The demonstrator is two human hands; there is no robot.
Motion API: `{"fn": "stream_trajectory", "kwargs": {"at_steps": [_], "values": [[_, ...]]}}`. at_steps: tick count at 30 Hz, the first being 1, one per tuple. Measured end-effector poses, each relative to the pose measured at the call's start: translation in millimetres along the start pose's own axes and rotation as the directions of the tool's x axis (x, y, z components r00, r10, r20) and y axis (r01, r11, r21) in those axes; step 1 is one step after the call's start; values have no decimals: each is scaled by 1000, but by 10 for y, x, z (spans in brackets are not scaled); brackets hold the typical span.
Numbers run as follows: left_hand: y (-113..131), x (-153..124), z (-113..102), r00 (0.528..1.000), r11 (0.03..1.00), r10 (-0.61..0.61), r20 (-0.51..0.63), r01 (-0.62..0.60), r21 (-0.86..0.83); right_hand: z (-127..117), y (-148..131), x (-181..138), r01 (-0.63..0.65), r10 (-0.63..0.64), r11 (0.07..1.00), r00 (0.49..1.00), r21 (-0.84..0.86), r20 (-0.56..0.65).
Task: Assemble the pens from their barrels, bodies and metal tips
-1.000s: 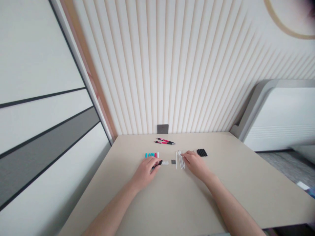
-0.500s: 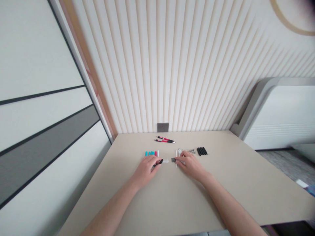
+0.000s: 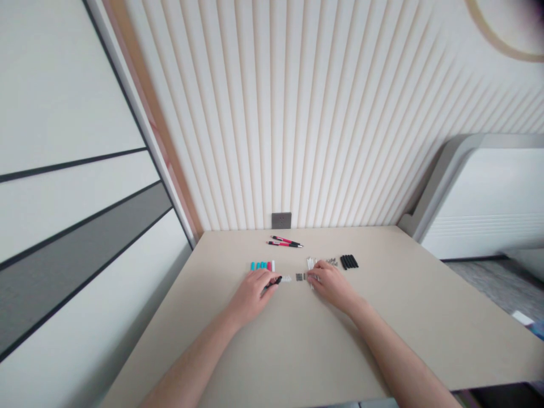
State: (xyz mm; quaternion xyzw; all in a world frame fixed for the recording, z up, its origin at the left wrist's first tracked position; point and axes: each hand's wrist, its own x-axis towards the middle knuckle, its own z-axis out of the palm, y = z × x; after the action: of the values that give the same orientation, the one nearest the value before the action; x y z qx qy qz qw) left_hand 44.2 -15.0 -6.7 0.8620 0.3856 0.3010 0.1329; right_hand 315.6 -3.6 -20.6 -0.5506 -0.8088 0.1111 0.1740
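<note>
My left hand (image 3: pixel 253 293) is shut on a black pen barrel (image 3: pixel 274 281), whose tip points right. Just beyond it lies a row of teal and pink pen parts (image 3: pixel 261 266). My right hand (image 3: pixel 334 284) rests its fingertips on a bunch of thin white rods (image 3: pixel 310 263), and its fingers hide their lower part. Between my hands lie a small white coiled part (image 3: pixel 286 279) and small dark grey pieces (image 3: pixel 300 276). Whether my right hand grips anything is too small to tell.
Two assembled red-and-black pens (image 3: pixel 284 242) lie near the far edge of the beige table (image 3: pixel 280 351). Small metal parts (image 3: pixel 332 262) and several black barrels (image 3: pixel 348 261) lie to the right. A wall socket (image 3: pixel 281 220) sits above the far edge.
My right hand has pulled back rightward from the grey pieces. The lone white rod no longer shows apart from the bunch. My left hand has hardly moved.
</note>
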Motion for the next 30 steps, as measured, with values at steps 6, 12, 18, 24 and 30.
{"fn": "stream_trajectory", "kwargs": {"at_steps": [6, 12, 18, 24, 30], "values": [[3, 3, -7, 1000, 1000, 2, 10, -2, 6, 20, 16, 6, -5, 4, 999, 1000, 48, 6], [2, 0, -13, 999, 1000, 12, 41, -12, 0, 31, 31, 17, -19, 18, 997, 1000, 69, 9], [21, 2, -25, 999, 1000, 10, 48, -10, -1, 44, 41, 14, -14, 14, 998, 1000, 56, -11], [29, 6, -31, 999, 1000, 13, 44, -14, 3, 30, 44, 13, 5, -4, 998, 1000, 66, -15], [21, 1, -27, 999, 1000, 11, 44, -12, 4, 12, 44, 11, 14, -13, 998, 1000, 69, -6]]}}
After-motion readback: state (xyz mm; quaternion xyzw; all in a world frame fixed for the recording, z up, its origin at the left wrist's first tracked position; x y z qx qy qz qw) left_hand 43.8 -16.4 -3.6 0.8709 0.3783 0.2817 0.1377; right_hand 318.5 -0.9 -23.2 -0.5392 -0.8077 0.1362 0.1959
